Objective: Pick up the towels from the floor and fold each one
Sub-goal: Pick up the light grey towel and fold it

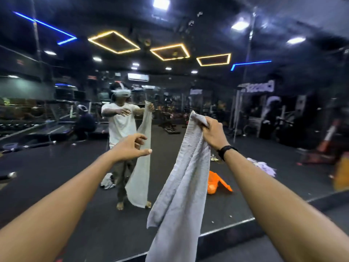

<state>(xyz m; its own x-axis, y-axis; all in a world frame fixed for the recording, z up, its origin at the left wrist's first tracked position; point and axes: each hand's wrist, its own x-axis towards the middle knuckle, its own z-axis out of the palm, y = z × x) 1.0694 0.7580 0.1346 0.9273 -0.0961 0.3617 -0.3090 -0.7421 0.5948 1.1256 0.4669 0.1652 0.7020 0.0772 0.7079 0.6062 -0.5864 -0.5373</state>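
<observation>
The right hand (213, 133) is raised at arm's length, its grip closed round the top corner of a grey towel (181, 188) that hangs full length in the air before a wall mirror (56, 167). The left hand (132, 148) reaches out beside it, fingers loose and spread, holding nothing. An orange cloth (215, 183) and a pale purple cloth (261, 167) lie on the dark floor (245, 201).

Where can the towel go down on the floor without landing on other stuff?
The dark floor under the left hand, this side of the mirror's edge strip, is bare. The right hand holds the grey towel. In the mirror, the orange cloth and pale cloth pile crowd the right.
</observation>
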